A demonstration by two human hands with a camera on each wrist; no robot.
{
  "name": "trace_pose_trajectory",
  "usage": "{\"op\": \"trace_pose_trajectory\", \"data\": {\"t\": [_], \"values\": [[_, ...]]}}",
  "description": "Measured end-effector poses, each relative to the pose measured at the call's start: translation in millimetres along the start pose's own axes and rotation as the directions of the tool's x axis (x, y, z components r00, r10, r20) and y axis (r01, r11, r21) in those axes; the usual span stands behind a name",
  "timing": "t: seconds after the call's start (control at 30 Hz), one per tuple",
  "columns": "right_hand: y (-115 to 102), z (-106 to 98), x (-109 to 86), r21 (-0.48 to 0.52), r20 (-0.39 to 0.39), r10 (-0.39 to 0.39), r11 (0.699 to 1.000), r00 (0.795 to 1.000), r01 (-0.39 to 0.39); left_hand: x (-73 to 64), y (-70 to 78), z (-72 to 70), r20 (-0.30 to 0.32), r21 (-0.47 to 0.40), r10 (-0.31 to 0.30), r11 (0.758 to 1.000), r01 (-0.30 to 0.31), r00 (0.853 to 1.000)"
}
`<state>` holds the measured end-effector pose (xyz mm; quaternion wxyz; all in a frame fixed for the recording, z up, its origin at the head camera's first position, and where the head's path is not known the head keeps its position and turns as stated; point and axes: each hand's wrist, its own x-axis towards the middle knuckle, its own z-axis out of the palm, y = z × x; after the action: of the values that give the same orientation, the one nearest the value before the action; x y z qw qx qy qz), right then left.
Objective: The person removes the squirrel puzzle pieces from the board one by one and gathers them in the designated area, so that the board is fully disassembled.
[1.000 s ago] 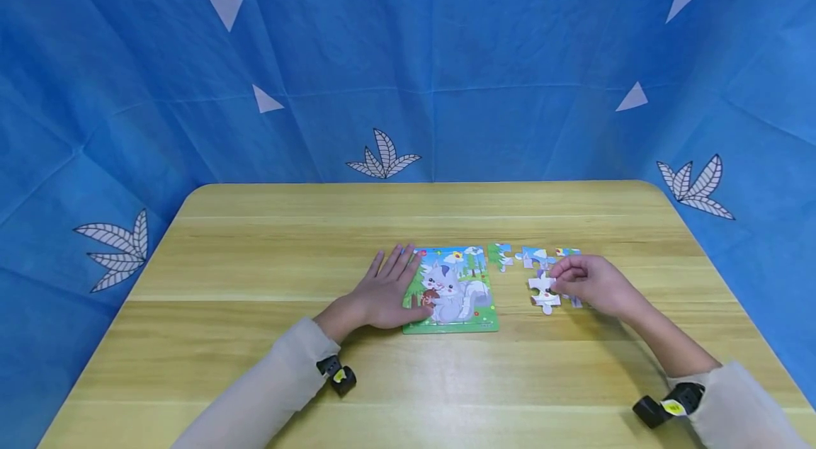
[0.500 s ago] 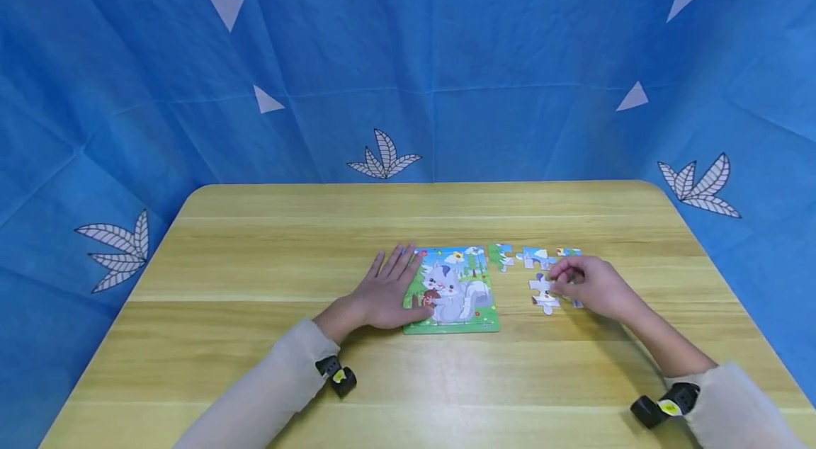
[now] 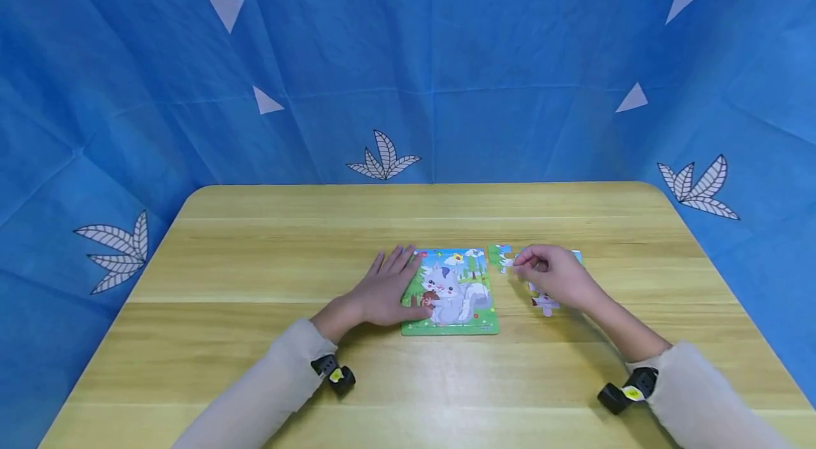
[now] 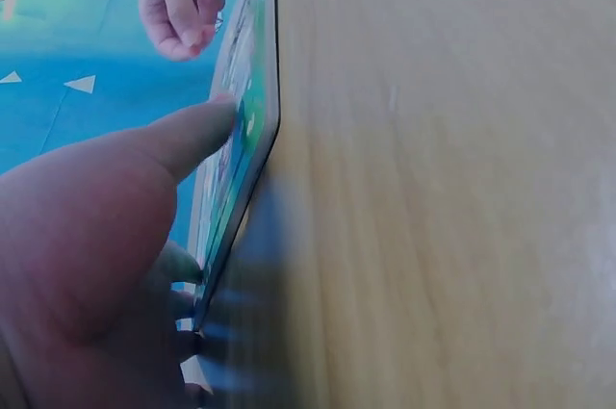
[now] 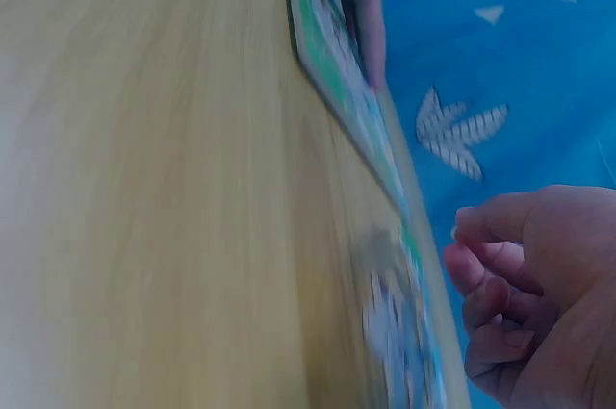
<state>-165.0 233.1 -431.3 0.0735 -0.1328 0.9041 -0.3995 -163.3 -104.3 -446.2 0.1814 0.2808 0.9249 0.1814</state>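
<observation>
Puzzle (image 3: 457, 293) and left hand (image 3: 381, 295), splayed flat on its nine-o'clock side, stay put on the table (image 3: 306, 240). Since the earlier frame, the right hand (image 3: 561, 275) has shifted toward nine o'clock, over loose pieces (image 3: 500, 258); thumb and fingertips nearly meet, any hold unclear. The puzzle's picture points toward twelve; its long axis is unclear.

2 beige sleeves (image 3: 268, 377), 2 black wrist cameras (image 3: 614, 399), yellow labels (image 3: 633, 393)
</observation>
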Motion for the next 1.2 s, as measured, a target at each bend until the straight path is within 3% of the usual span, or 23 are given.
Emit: {"op": "trace_pose_trajectory", "data": {"t": [0.3, 0.43, 0.73, 1.2], "values": [[-34.1, 42.7, 29.3, 0.046, 0.056, -0.113, 0.993, 0.992, 0.110, -2.5, -10.3, -6.8, -0.080, -0.159, 0.051, 0.985, -0.063, 0.995], [-48.3, 60.2, 38.2, 0.061, 0.083, -0.148, 0.988, 0.985, 0.143, -5.7, -20.6, -10.3, -0.087, -0.120, 0.063, 0.990, -0.073, 0.994], [-54.6, 85.5, 43.6, 0.011, 0.129, -0.163, 0.987, 0.978, 0.163, -10.3, -29.0, -8.4, -0.010, -0.059, 0.036, 0.998, -0.037, 0.999], [-57.9, 94.4, 38.9, -0.075, 0.105, -0.109, 0.990, 0.988, 0.117, -0.7, -37.3, 11.0, -0.004, -0.045, -0.008, 0.999, 0.008, 1.000]]}}
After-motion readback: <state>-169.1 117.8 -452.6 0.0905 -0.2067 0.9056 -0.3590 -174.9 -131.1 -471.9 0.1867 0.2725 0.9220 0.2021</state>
